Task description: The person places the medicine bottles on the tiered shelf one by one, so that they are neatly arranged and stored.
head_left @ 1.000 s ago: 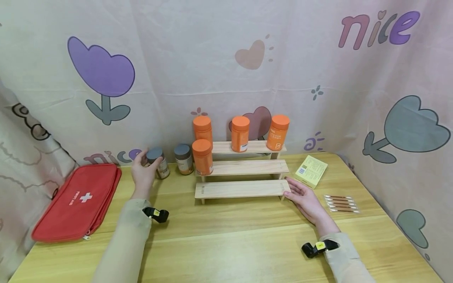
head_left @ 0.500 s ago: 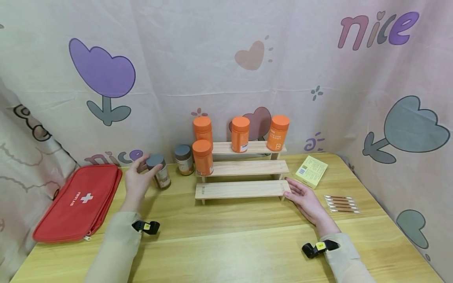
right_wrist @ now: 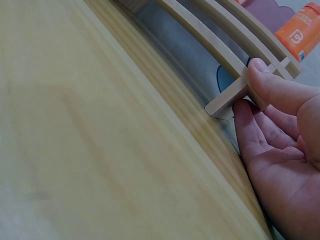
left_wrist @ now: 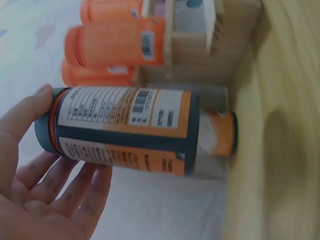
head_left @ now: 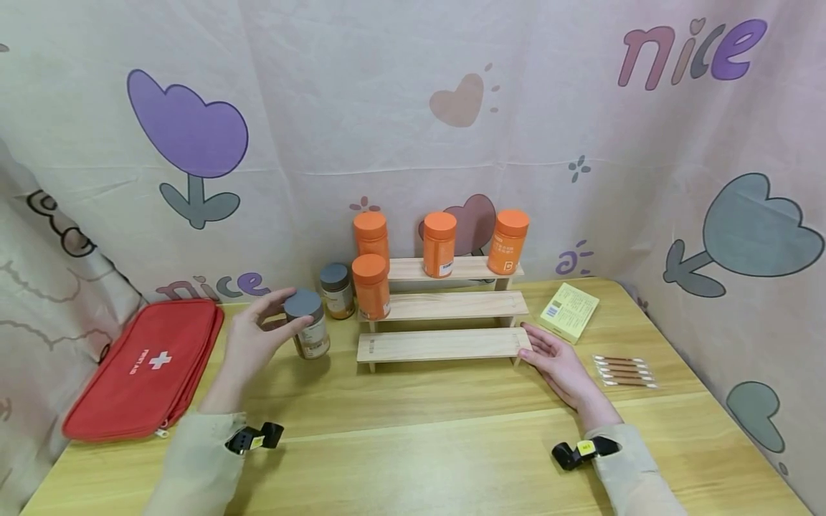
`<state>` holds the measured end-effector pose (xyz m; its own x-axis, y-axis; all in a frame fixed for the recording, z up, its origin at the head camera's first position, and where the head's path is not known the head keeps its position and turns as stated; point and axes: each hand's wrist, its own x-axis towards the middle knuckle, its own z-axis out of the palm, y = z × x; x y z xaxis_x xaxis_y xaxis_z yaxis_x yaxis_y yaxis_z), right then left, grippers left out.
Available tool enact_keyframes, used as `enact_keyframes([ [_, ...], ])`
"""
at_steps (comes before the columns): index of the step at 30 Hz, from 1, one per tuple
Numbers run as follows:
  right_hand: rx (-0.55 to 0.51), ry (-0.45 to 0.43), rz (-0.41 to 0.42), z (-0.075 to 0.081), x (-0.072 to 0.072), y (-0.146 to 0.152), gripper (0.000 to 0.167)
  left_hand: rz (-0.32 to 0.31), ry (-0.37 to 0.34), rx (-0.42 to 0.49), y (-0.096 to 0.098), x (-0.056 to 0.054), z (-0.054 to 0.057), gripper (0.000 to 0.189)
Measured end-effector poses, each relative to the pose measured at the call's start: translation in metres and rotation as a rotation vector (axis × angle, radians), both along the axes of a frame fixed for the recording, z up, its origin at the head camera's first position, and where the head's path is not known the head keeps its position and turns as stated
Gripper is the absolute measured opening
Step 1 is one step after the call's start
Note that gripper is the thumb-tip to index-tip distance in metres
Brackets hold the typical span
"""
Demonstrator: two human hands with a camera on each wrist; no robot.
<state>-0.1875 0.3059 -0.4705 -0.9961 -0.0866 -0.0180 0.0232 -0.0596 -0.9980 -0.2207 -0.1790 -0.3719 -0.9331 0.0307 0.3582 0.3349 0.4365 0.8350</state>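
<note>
My left hand (head_left: 258,337) grips a grey-lidded supplement bottle (head_left: 312,337) near its lid, thumb on one side and fingers on the other. In the left wrist view the bottle (left_wrist: 125,132) shows a printed label with a barcode, and its base is clear of the table. Behind it stands a second grey-lidded bottle (head_left: 338,292). My right hand (head_left: 558,364) pinches the right end of the lowest step of a three-step wooden rack (head_left: 445,345). In the right wrist view the thumb (right_wrist: 265,80) lies over the step's end, fingers beneath.
Three orange bottles (head_left: 440,247) stand on the rack's top step and another orange bottle (head_left: 371,288) on the middle step's left end. A red first aid pouch (head_left: 145,373) lies at left. A yellow box (head_left: 569,312) and a pack of cotton swabs (head_left: 624,371) lie at right.
My left hand has lifted the grey-lidded bottle and brought it nearer and to the right, away from the back of the table. My right hand has stayed on the rack.
</note>
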Motion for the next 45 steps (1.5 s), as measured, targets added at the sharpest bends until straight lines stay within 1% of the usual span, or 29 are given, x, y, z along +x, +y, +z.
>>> enact_keyframes([
  [2,-0.001,0.0,0.0,0.0,0.0,0.0,0.069,-0.043,0.021,0.017,0.007,0.005,0.003,0.054],
  [5,-0.003,0.003,0.0,0.001,0.0,0.0,0.069,-0.116,0.033,0.046,0.017,0.012,0.008,0.052],
  [8,-0.005,0.006,-0.003,0.002,0.0,0.0,0.069,-0.199,0.022,0.072,0.029,0.018,0.01,0.052],
  [12,-0.001,0.011,-0.002,0.002,-0.001,0.0,0.069,-0.306,-0.011,0.104,0.046,0.024,0.011,0.052],
  [16,0.002,0.011,-0.002,0.002,-0.001,0.001,0.069,-0.392,-0.04,0.112,0.066,0.026,0.013,0.052],
  [20,0.003,0.013,0.0,0.001,-0.002,0.002,0.069,-0.438,-0.064,0.113,0.088,0.026,0.013,0.053],
  [26,-0.001,0.011,0.002,0.0,-0.002,0.001,0.069,-0.465,-0.092,0.145,0.118,0.022,0.016,0.053],
  [28,0.0,0.011,0.002,0.0,-0.003,0.001,0.069,-0.466,-0.079,0.17,0.127,0.019,0.017,0.052],
  [32,0.005,0.01,0.005,0.0,-0.003,0.002,0.07,-0.437,-0.043,0.206,0.145,0.013,0.019,0.051],
  [37,-0.002,0.009,0.006,-0.001,-0.003,0.003,0.07,-0.379,-0.017,0.239,0.165,0.0,0.02,0.054],
  [40,-0.003,0.009,0.004,-0.002,-0.003,0.003,0.069,-0.346,-0.004,0.232,0.174,-0.011,0.019,0.056],
  [45,0.004,0.002,0.004,-0.002,-0.002,0.002,0.07,-0.319,0.019,0.223,0.186,-0.026,0.016,0.056],
])
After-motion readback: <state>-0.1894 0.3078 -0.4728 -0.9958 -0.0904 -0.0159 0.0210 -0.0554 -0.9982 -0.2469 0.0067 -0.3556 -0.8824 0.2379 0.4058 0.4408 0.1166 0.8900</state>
